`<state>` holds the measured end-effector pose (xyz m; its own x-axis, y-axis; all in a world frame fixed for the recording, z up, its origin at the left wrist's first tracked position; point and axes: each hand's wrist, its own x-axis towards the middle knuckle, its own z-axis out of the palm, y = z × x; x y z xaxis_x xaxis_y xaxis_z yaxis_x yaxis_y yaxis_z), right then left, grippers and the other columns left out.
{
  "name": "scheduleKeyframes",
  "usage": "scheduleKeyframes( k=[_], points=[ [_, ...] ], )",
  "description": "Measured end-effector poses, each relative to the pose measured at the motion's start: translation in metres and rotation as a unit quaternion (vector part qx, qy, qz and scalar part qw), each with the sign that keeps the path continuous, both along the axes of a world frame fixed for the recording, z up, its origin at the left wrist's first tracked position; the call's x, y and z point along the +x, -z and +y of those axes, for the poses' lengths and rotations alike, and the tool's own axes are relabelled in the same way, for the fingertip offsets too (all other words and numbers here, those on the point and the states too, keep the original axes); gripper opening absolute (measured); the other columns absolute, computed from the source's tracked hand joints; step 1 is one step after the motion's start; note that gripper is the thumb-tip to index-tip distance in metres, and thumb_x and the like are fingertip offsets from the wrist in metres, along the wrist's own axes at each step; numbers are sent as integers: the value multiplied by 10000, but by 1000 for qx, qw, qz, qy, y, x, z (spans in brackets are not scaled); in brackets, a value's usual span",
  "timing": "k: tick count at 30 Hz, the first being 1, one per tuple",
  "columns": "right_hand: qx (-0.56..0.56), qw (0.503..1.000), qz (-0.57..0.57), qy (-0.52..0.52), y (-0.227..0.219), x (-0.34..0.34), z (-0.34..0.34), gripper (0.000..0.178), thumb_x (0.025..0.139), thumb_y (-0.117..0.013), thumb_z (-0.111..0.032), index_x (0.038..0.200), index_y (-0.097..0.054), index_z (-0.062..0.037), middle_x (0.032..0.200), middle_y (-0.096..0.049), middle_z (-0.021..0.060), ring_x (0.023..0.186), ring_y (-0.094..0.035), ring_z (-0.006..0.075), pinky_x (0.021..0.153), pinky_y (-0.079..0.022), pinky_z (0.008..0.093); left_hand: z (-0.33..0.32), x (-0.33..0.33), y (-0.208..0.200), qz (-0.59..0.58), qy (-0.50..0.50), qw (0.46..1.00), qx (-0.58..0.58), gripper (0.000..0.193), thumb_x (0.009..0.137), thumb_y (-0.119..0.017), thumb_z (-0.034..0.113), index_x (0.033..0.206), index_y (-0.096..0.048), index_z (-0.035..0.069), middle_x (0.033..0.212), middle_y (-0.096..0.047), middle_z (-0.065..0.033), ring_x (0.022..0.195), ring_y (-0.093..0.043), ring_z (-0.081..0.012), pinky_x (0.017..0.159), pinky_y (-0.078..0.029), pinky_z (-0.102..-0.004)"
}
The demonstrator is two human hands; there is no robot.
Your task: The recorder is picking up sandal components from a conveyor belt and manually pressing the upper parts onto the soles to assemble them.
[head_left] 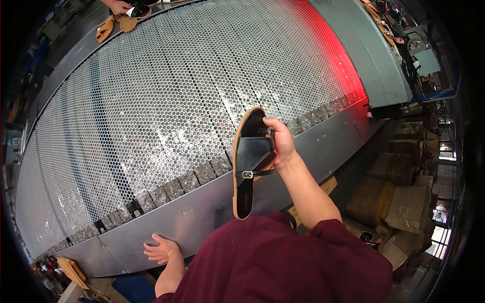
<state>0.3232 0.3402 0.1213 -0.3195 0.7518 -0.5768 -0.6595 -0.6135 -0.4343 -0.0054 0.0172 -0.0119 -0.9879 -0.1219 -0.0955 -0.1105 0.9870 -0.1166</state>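
Fingers of the right hand [281, 143] curl round the edge of a black sandal [250, 161], thumb on its upper side, the forearm reaching up from the maroon sleeve [283, 262]. Held toe-up over the rim of the perforated metal conveyor [151, 101], the sandal shows a tan sole edge, a broad black strap and a thin buckled one. Left hand [160, 249] — fingers spread, grasping nothing — lies flat on the conveyor's grey metal side panel [202, 217]. Far across, another person's hand [119, 6] touches tan shoe parts [113, 25].
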Motion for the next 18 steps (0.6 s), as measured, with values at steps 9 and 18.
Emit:
scheduleKeyframes(
  k=[9,18],
  points=[
    [8,998,-64,23,9,-5,0,260,918,-493,-199,1007,-626,6,940,-689,131,795,-678,237,748,-570,377,-3,-1,3,3,3,1000,8,710,882,-413,671,1454,-317,260,1565,-210,-60,1439,-156,-323,1102,-174,-597],
    [38,988,-149,14,4,-7,-1,153,915,-536,-131,967,-619,-14,905,-674,86,796,-658,192,761,-549,349,-5,-3,6,3,-5,1000,7,713,884,-403,676,1461,-305,269,1570,-197,-44,1445,-145,-300,1109,-164,-595]
  ],
)
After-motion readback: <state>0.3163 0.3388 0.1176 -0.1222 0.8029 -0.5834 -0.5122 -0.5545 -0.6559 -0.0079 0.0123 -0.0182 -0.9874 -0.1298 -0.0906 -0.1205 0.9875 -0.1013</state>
